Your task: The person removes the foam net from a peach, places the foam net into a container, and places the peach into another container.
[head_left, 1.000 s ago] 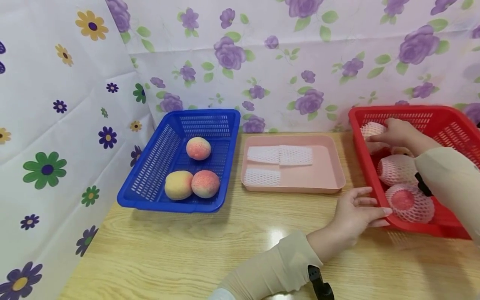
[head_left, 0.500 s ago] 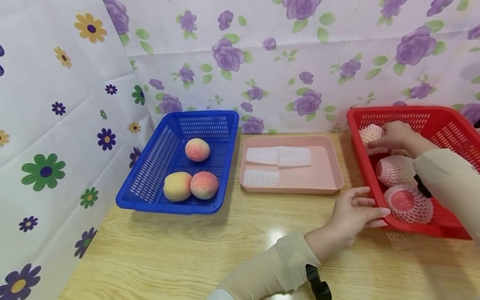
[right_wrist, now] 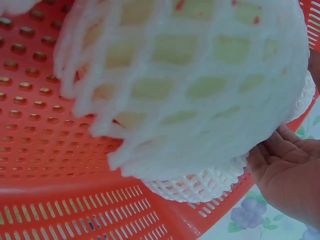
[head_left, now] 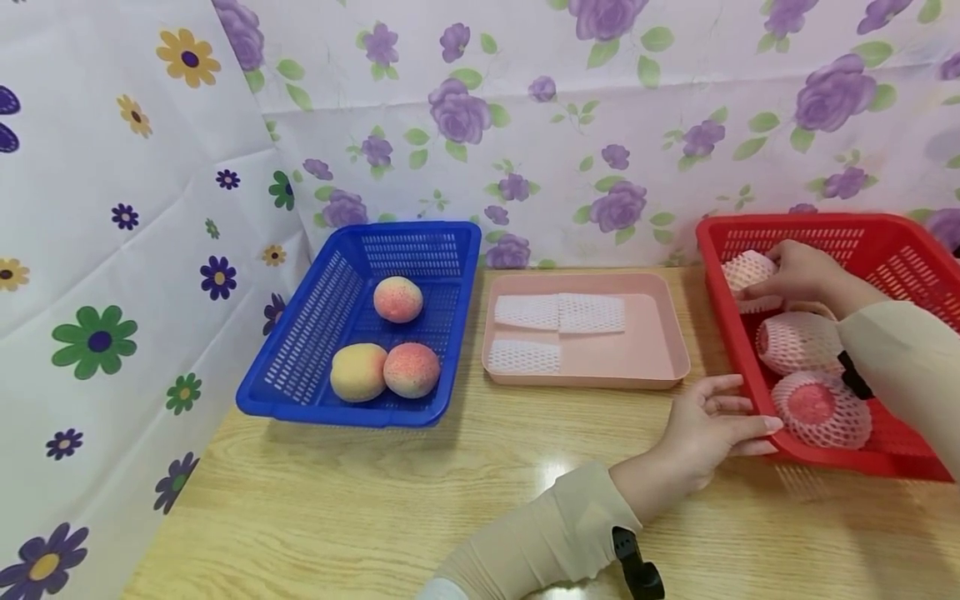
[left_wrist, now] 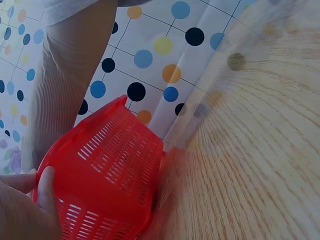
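Note:
In the head view my right hand (head_left: 806, 275) is at the back left corner of the red basket (head_left: 738, 350). Its thumb and fingers hold a peach in a white foam net (head_left: 748, 271). Two more netted peaches sit nearer the front: one on its side (head_left: 798, 340), the other with its pink top showing (head_left: 813, 406). In the right wrist view a netted peach (right_wrist: 190, 90) fills the foreground and partly hides the right hand (right_wrist: 292, 170). My left hand (head_left: 701, 433) grips the basket's front left corner, its thumb on the rim.
A pink tray (head_left: 645, 354) with several flat white foam nets (head_left: 592, 312) stands left of the red basket. Farther left, a blue basket (head_left: 288, 358) holds three bare peaches (head_left: 397, 299). Flowered cloth (head_left: 570, 142) hangs behind the wooden table (head_left: 360, 500).
My right hand has shifted slightly at the back left corner, and more of its netted peach shows between the fingers. The left hand keeps its place on the basket corner.

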The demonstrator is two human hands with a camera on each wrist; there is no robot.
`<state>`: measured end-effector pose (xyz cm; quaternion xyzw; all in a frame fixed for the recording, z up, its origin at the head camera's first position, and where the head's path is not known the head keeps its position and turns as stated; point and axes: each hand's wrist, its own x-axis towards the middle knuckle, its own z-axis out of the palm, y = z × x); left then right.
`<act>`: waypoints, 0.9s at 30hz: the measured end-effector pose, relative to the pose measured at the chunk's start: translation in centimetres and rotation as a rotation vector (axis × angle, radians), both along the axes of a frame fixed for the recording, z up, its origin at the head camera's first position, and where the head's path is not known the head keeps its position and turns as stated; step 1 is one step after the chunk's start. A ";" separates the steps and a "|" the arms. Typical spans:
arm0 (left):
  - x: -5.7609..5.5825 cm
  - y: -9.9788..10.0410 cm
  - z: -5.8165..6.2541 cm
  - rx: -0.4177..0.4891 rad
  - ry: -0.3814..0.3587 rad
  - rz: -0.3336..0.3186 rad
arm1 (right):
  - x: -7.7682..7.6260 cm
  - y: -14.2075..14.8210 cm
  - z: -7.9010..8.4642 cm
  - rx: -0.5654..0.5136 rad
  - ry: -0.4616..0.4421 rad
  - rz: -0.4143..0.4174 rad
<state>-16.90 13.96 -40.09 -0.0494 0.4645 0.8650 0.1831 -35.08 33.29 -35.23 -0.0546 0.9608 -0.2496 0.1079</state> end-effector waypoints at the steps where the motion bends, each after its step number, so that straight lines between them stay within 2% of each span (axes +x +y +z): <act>1: 0.0 0.0 0.0 0.000 0.001 -0.001 | 0.1 0.1 0.0 0.000 0.001 0.001; 21: -0.1 0.1 0.1 -0.001 0.002 -0.008 | 0.3 0.8 0.9 0.036 0.015 0.064; 27: -0.1 0.1 -0.2 0.000 -0.006 0.001 | 0.8 0.7 1.3 0.003 0.019 0.062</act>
